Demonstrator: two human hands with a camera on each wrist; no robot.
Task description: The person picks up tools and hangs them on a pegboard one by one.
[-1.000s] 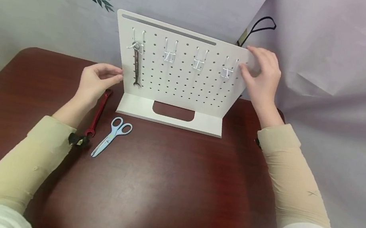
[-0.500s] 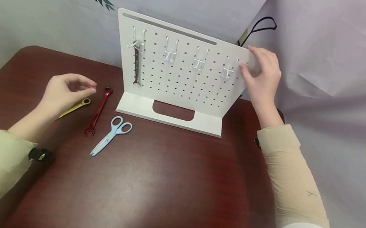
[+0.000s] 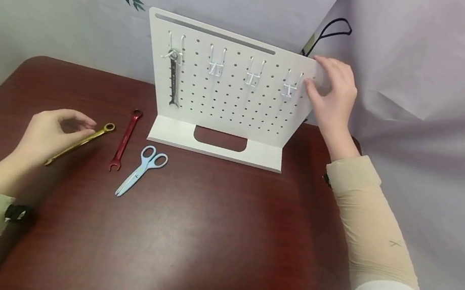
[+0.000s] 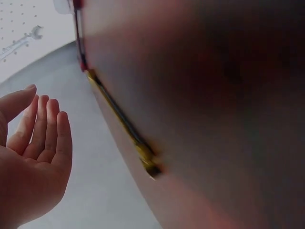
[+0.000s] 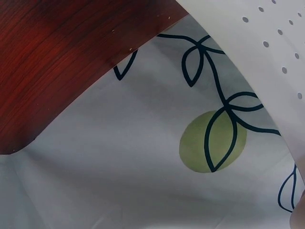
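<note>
My left hand (image 3: 50,132) hovers over the lower end of a gold combination wrench (image 3: 80,144) at the left of the table. In the left wrist view its fingers are loosely bent with nothing in them, apart from the gold wrench (image 4: 116,112). With thumb in front and fingers at the rim, my right hand (image 3: 335,93) holds the upper right corner of a white pegboard stand (image 3: 231,96). A silver wrench (image 3: 174,79) hangs from the board's leftmost white hook. Beside the gold wrench lies a red wrench (image 3: 124,141), then light-blue scissors (image 3: 142,171).
Three more white wire hooks, among them the second one (image 3: 216,62), bear nothing. The dark red-brown table (image 3: 201,222) ends at the back against a pale printed cloth (image 3: 75,11). A black loop (image 3: 335,26) is printed on the cloth behind the board.
My left hand has moved from the pegboard's left edge down and left to the gold wrench, uncovering it and the red wrench on the way. The right hand stays at the board's corner.
</note>
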